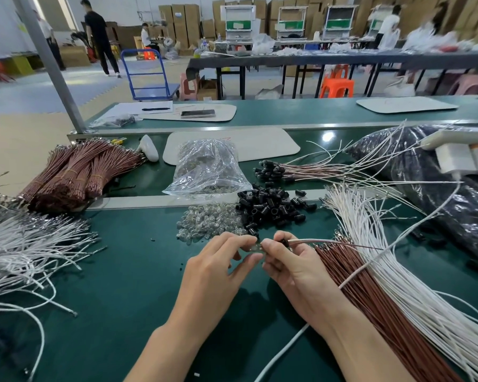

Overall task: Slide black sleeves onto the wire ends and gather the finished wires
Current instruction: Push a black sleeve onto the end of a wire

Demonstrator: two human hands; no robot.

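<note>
- Two hands meet mid-surface: the left hand (218, 261) has its grip pinched on a small clear piece (255, 248).
- The right hand (295, 267) has its grip clamped on a wire (331, 240) carrying a black sleeve (285, 242).
- The finished wires (309, 171) lie toward the far edge.

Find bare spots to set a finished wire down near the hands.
Bare mat between the left white wires and the left hand, down to the near edge. Far belt between the two pads too. Crowded: sleeves and clear parts ahead, brown wires right.
</note>
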